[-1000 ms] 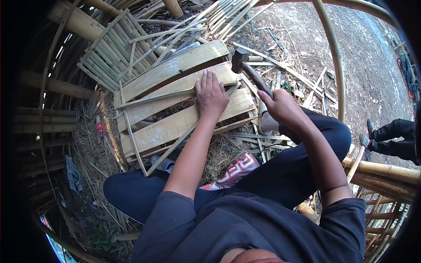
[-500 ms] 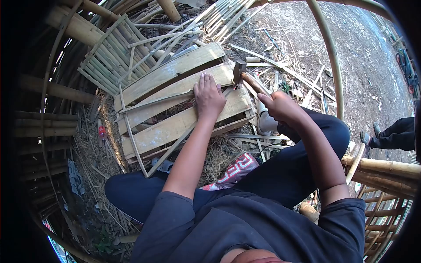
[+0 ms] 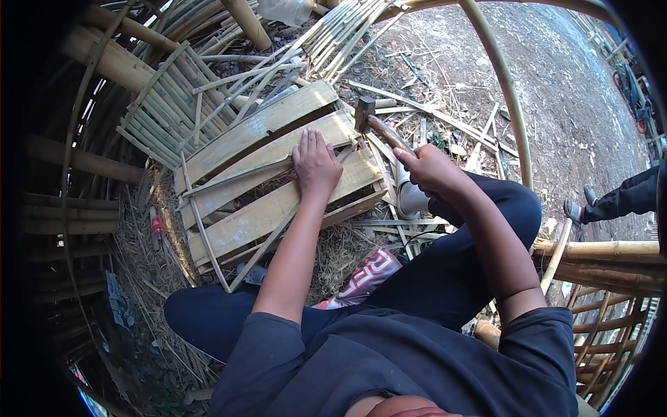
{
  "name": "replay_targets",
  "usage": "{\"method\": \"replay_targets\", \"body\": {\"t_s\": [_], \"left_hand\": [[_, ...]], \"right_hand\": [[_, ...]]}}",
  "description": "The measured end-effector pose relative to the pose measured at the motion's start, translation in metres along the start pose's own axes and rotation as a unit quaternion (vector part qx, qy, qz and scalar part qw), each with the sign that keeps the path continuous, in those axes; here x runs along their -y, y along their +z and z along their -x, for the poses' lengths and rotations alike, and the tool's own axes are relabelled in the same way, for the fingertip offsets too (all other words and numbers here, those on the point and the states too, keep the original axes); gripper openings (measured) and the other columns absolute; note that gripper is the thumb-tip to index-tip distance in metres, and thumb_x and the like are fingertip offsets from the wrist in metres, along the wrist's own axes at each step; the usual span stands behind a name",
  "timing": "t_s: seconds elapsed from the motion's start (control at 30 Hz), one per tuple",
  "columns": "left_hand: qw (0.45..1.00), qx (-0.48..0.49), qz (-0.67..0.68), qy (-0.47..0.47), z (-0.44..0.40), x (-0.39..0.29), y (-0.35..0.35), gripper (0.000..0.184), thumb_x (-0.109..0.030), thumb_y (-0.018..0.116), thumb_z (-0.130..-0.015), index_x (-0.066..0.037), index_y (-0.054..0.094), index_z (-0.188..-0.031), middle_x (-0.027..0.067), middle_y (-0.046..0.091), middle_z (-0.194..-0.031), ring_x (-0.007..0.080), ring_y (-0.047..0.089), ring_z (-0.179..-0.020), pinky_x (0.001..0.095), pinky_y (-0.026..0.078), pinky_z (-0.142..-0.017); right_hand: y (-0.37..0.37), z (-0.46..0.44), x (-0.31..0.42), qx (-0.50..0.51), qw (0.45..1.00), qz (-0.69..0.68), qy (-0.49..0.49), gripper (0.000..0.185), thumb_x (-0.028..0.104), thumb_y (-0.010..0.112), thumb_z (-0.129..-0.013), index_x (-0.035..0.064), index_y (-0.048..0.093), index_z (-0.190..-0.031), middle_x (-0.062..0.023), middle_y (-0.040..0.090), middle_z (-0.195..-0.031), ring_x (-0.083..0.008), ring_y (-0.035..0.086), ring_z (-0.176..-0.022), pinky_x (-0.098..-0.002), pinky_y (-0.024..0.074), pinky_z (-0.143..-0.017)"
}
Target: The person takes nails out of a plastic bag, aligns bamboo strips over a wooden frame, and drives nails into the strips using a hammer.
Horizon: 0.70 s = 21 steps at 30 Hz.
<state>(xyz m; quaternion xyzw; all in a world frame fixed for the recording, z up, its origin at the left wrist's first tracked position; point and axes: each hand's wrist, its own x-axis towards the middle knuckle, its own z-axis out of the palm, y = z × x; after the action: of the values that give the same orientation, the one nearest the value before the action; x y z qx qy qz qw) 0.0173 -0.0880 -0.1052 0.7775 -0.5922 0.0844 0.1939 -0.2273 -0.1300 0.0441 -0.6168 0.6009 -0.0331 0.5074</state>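
Observation:
My left hand (image 3: 317, 163) lies flat, palm down, across a low wooden slatted crate (image 3: 257, 221). Its fingers stretch over the middle slat and press near where thin bamboo strips (image 3: 240, 176) meet. These strips form a triangular shape on top of the crate, with one corner by my left knee. In my right hand (image 3: 434, 174) is the wooden handle of a hammer (image 3: 386, 133). The dark metal head is by the crate's right end, close to the strip ends; whether it touches them I cannot tell.
A bamboo slat panel (image 3: 167, 104) leans behind the crate at the left. Loose bamboo strips (image 3: 445, 119) litter the ground at the right. A curved bamboo pole (image 3: 501, 76) rises there. A red-labelled bottle (image 3: 157, 228) lies left. Another person's legs (image 3: 622, 198) show at far right.
The whole view has shifted slightly, so the crate appears lower and further left. Relative to the crate, the hammer head is slightly higher. My left hand stays in place on the slats.

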Motion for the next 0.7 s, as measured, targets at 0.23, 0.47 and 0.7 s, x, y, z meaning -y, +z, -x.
{"method": "replay_targets", "body": {"t_s": [0.23, 0.47, 0.7], "left_hand": [[1.0, 0.001, 0.003, -0.001, -0.001, -0.001, -0.002, 0.05, -0.025, 0.045, -0.104, 0.007, 0.058, -0.139, 0.0228, 0.057, -0.149, 0.0324, 0.046, -0.147, 0.047, 0.033, -0.116], [1.0, 0.014, 0.008, -0.014, 0.003, -0.002, -0.005, 0.046, -0.024, 0.046, -0.105, 0.005, 0.058, -0.138, 0.0221, 0.055, -0.151, 0.0331, 0.046, -0.146, 0.0466, 0.034, -0.116], [0.996, 0.025, 0.081, 0.031, 0.001, 0.0, -0.022, 0.05, -0.033, 0.064, -0.097, -0.008, 0.063, -0.14, 0.017, 0.055, -0.151, 0.0292, 0.048, -0.144, 0.0495, 0.031, -0.117]], "right_hand": [[0.007, -0.015, -0.019, 0.058, 0.997, 0.048, -0.022, 0.063, 0.047, 0.055, -0.107, -0.0111, 0.064, -0.086, -0.0117, 0.061, -0.064, -0.023, 0.06, -0.052, -0.0415, 0.0482, -0.048], [0.019, -0.023, -0.027, 0.054, 0.998, 0.036, -0.016, 0.063, 0.047, 0.056, -0.107, -0.0126, 0.063, -0.088, -0.0122, 0.06, -0.063, -0.0237, 0.058, -0.05, -0.0428, 0.0474, -0.048], [0.015, -0.014, -0.015, 0.054, 0.998, 0.028, -0.001, 0.06, 0.047, 0.056, -0.107, -0.0113, 0.062, -0.096, -0.0102, 0.059, -0.066, -0.0205, 0.055, -0.053, -0.0417, 0.0453, -0.048]]}}
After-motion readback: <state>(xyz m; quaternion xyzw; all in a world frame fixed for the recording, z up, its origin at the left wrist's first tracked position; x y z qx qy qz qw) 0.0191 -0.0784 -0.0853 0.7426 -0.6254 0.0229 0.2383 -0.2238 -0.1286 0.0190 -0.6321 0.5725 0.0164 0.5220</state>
